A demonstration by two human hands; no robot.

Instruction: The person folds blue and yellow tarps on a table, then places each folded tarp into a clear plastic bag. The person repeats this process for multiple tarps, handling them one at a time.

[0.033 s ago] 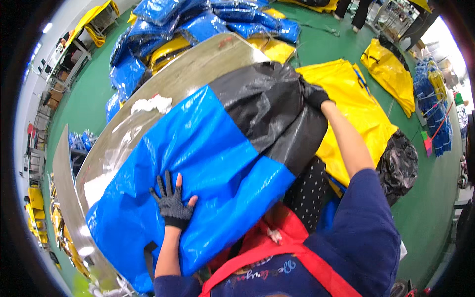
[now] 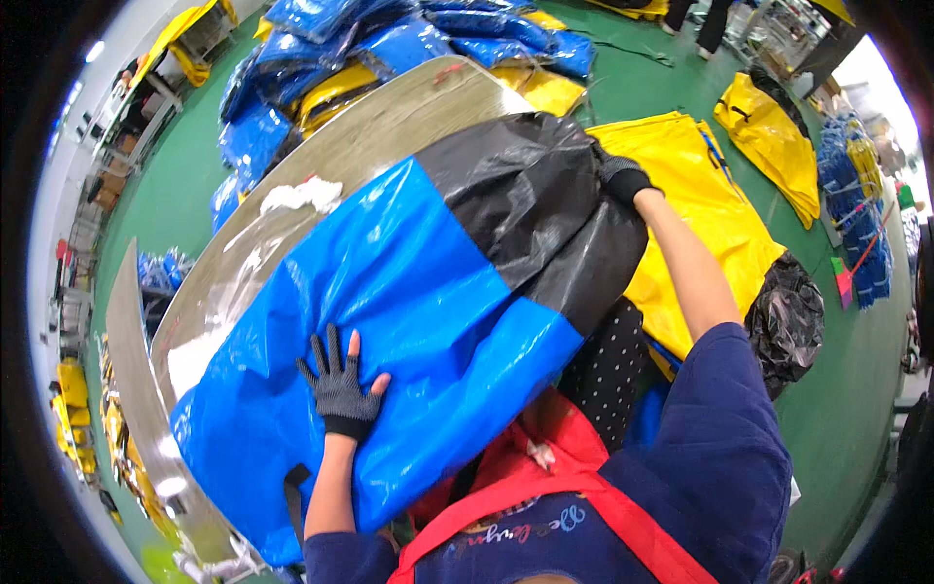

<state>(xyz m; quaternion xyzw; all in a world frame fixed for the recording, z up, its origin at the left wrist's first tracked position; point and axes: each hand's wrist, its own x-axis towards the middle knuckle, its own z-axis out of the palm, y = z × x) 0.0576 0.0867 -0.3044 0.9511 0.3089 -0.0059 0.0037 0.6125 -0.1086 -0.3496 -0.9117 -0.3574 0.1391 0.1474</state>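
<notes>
the left hand [image 2: 347, 387], in a dark knit glove that leaves the tips of the thumb and index finger bare, lies flat with its fingers spread, pressing on the blue part without gripping it. the right hand [image 2: 628, 181], gloved alike, is at the far right end of the black part; its fingertips are hidden, so i cannot tell whether it is grasping the material or only resting on it.

under both hands is the glossy blue and black piece [image 2: 379, 282], wrinkled, lying over the table [image 2: 399, 122] and slanting from near left to far right, its blue part on the left and its black part on the right. a black strap [image 2: 294, 494] shows at its near edge, left of the left forearm.

near the person's body are a red apron [image 2: 574, 443] and, to its right, a black dotted cloth [image 2: 611, 375]. right of the black part lies a yellow sheet [image 2: 691, 209], with a crumpled black piece [image 2: 786, 321] at its near right end.

some white scraps [image 2: 304, 195] lie on the table beyond the blue part. past the table's far edge is a heap of blue and yellow wrapped packages [image 2: 399, 49]. far right, on the green floor [image 2: 827, 409], are a yellow and black piece [image 2: 769, 141] and a blue bundle [image 2: 848, 243].
</notes>
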